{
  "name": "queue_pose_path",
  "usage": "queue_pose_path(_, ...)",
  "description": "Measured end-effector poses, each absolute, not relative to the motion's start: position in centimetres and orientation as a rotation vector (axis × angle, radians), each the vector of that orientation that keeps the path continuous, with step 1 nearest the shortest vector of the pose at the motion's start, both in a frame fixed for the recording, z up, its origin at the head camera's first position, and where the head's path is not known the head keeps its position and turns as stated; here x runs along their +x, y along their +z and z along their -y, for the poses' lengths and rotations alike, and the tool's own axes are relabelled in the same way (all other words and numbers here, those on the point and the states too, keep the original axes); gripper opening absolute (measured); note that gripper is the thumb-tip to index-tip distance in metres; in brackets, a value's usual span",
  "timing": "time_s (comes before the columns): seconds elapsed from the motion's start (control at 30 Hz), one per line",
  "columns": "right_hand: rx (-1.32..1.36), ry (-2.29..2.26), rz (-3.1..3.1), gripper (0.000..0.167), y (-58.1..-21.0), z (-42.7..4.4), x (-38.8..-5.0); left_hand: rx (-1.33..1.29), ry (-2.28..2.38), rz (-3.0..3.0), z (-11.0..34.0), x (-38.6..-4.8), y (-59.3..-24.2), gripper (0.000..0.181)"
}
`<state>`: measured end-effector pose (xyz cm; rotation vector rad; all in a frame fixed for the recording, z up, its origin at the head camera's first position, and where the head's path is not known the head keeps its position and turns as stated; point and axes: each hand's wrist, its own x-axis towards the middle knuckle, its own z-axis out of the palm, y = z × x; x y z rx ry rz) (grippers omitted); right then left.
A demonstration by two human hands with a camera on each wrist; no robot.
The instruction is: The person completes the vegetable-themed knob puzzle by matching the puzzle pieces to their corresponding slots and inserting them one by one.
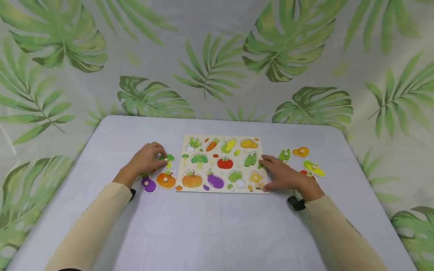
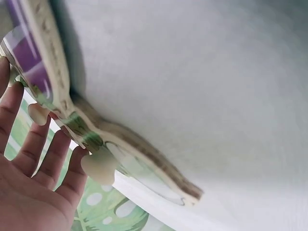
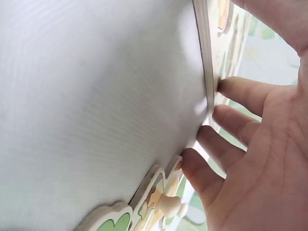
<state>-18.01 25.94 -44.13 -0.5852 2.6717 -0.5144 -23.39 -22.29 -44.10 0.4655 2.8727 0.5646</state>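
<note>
In the head view, the left hand (image 1: pixel 146 160) is at the left of the board, thumb and forefinger closed around the knob of a broccoli piece (image 1: pixel 170 161). A pumpkin piece (image 1: pixel 166 180) and an eggplant piece (image 1: pixel 148 185) lie just below it. The left wrist view shows that hand's curved fingers (image 2: pixel 36 149) beside knobbed pieces. At the right edge of the printed vegetable board (image 1: pixel 222 188), the right hand (image 1: pixel 285 175) rests with fingers spread. In the right wrist view its fingertips touch or nearly touch the board edge (image 3: pixel 206 57); the hand (image 3: pixel 255 130) holds nothing.
Right of the board lie a green piece (image 1: pixel 284 154), an orange-brown piece (image 1: pixel 301 151), a corn piece (image 1: pixel 314 168) and a tomato piece (image 1: pixel 306 173) partly behind the right hand. The white table (image 1: pixel 203 229) meets a leaf-patterned cloth (image 1: pixel 213 67) at the back.
</note>
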Motion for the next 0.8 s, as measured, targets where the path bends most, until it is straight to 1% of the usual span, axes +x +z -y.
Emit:
queue_pose_path(0.13,-0.574,-0.494,-2.671,0.097,-44.23,-25.86,-17.99,0.462,0.585,-2.874,22.25,-23.24,-44.31,0.021)
queue_pose_path(0.43,-0.587,-0.509,-2.663,0.097,-44.45,-25.83,-17.81,0.418,0.609,-2.879,22.09,-23.07,-44.22,0.022)
queue_pose_path(0.8,-0.603,-0.515,-2.687,0.097,-44.22,-25.95,-17.75,0.427,0.686,-2.849,21.70,-23.30,-43.45,0.020)
